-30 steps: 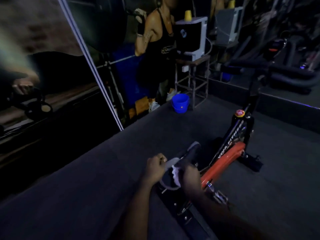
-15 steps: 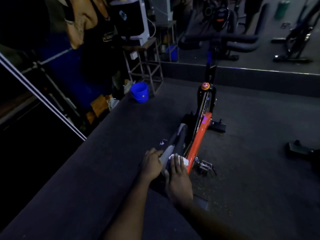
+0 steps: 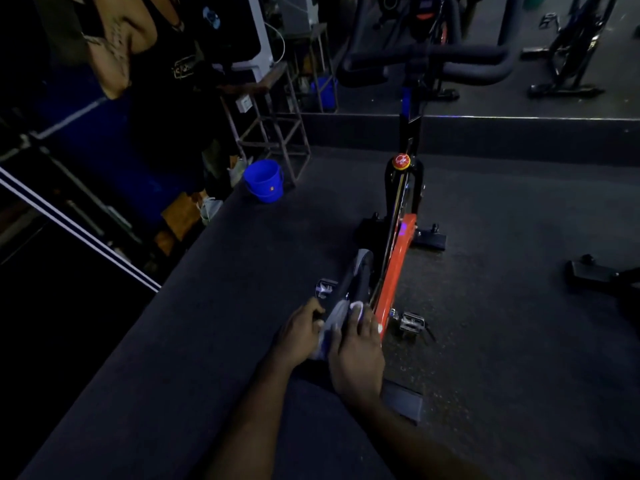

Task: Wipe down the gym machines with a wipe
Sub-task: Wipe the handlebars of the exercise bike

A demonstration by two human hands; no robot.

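The exercise bike (image 3: 395, 268) stands on the dark floor (image 3: 519, 323), running from 6 o'clock up to 12. Its saddle (image 3: 356, 277) is nearest the camera. The left hand (image 3: 300, 330) grips the saddle's left edge, its fingers (image 3: 316, 308) curled round it. The right hand (image 3: 358, 355) lies on top of the saddle with its fingers (image 3: 367, 318) laid out fairly flat, pressing the white wipe (image 3: 356, 306) onto the seat; only a small bright patch of the wipe shows past the fingertips.

A metal pedal (image 3: 412, 322) sits just beside the right hand at 3 o'clock, and the other pedal (image 3: 325, 287) peeks out at 10 o'clock of the left hand. The red knob (image 3: 401, 161) tops the frame at 12, with the black handlebars (image 3: 450, 60) beyond.

A blue bucket (image 3: 264, 181) stands on the floor at 11 o'clock, touching the foot of a metal stand (image 3: 277, 133) that carries a black-and-white appliance (image 3: 242, 36). Another person (image 3: 138, 53) stands at 10 o'clock, by the platform edge. A black machine foot (image 3: 588, 271) lies at 3 o'clock, well apart, and another bike (image 3: 571, 46) stands at 1 o'clock.
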